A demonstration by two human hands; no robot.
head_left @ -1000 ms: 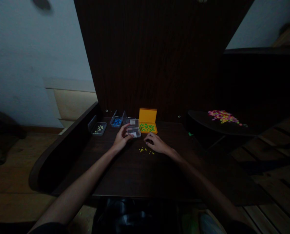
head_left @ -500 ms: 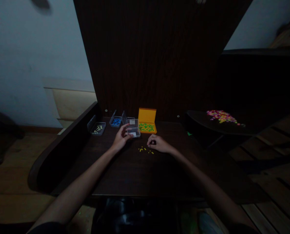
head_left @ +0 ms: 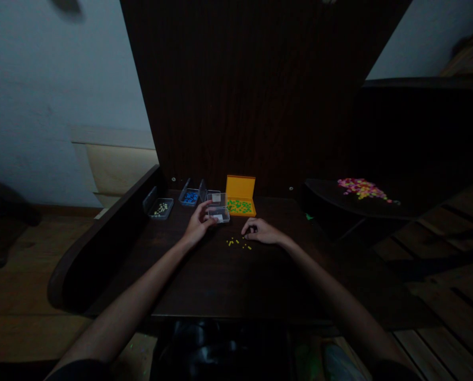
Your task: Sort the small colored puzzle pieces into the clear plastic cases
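My left hand grips the left side of a clear plastic box with its lid raised and a pale label inside. I see no pieces in that box. My right hand is curled low over the table, thumb and fingertips close together beside a loose scatter of small yellow pieces. Whether a piece sits between those fingertips is too small to tell. Behind the two hands stands an open orange box, with small green pieces spread in its tray.
Left of my left hand are an open clear box with blue pieces and another with cream pieces. A pile of pink and yellow pieces lies on a raised shelf at right. A dark side panel borders the table.
My right hand has shifted slightly to the right and its fingers have loosened a little from the tighter curl. The left hand stays on the clear box.
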